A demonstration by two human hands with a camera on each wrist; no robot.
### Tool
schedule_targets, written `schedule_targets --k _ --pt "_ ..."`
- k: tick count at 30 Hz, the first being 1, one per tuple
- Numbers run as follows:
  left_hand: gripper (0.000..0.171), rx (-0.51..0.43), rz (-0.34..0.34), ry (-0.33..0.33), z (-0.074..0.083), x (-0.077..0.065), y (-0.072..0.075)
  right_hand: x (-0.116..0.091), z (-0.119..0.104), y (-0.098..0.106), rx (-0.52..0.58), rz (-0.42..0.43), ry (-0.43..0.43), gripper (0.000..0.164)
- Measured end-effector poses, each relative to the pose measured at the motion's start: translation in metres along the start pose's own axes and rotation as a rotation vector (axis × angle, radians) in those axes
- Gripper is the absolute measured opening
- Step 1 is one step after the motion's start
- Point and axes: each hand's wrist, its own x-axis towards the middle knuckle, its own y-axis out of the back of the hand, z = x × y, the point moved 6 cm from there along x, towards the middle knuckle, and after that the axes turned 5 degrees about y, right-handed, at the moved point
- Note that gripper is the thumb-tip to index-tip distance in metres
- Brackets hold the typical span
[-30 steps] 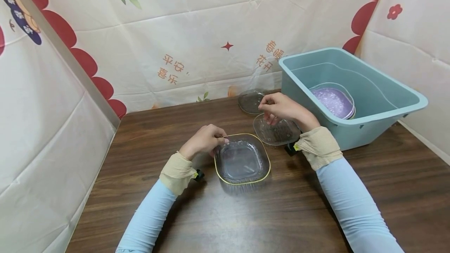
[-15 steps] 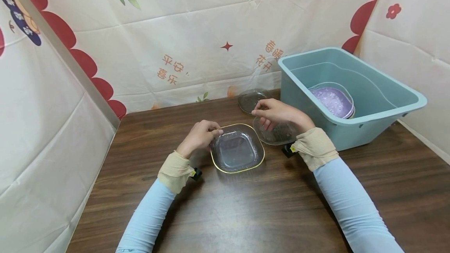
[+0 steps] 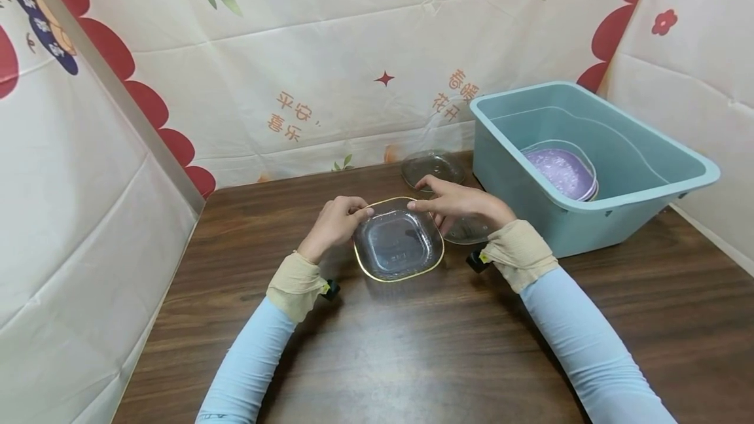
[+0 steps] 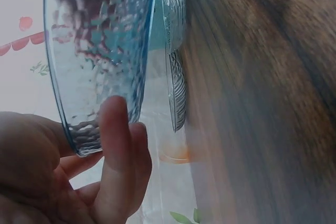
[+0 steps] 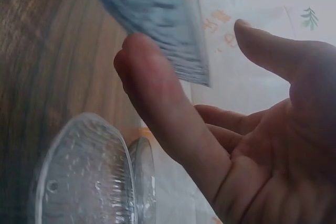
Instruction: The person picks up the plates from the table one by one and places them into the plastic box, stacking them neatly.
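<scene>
A clear, rounded-square dish with a gold rim (image 3: 399, 241) is raised above the brown table. My left hand (image 3: 336, 224) pinches its far left edge, thumb on the rim and fingers beneath, as the left wrist view (image 4: 115, 150) shows. My right hand (image 3: 462, 205) is at the dish's far right corner. In the right wrist view its thumb stands well apart from its extended fingers (image 5: 163, 93), and the dish corner (image 5: 184, 56) reaches between them. Behind the right hand lies an oval clear dish (image 3: 469, 233), partly covered by the hand.
Another clear dish (image 3: 432, 163) lies at the table's back edge, near the printed curtain (image 3: 330, 57). A blue-green tub (image 3: 518, 198) stands at the right, with a purple-bottomed clear dish (image 3: 556, 172) inside. The wooden table (image 3: 377, 352) stretches toward me.
The left hand has lifted the gold-rimmed dish away from me and slightly left. The right hand has come left to the dish's corner, its fingers spreading.
</scene>
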Motion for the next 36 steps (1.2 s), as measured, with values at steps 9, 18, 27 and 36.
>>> schedule_targets --k 9,18,27,36 --pt "0.022 -0.026 0.069 -0.009 0.001 -0.001 0.007 0.001 0.0 -0.007 -0.023 -0.012 0.014 0.053" --pt "0.023 -0.051 0.076 -0.011 0.001 0.0 0.007 0.003 0.001 -0.014 0.022 -0.081 0.018 0.043" --pt "0.023 -0.071 0.107 -0.01 0.001 -0.001 0.009 0.003 -0.009 -0.017 -0.027 -0.035 0.043 0.04" --pt "0.032 -0.156 0.085 0.02 0.0 -0.001 0.008 0.003 -0.006 -0.01 0.001 -0.02 0.055 0.037"
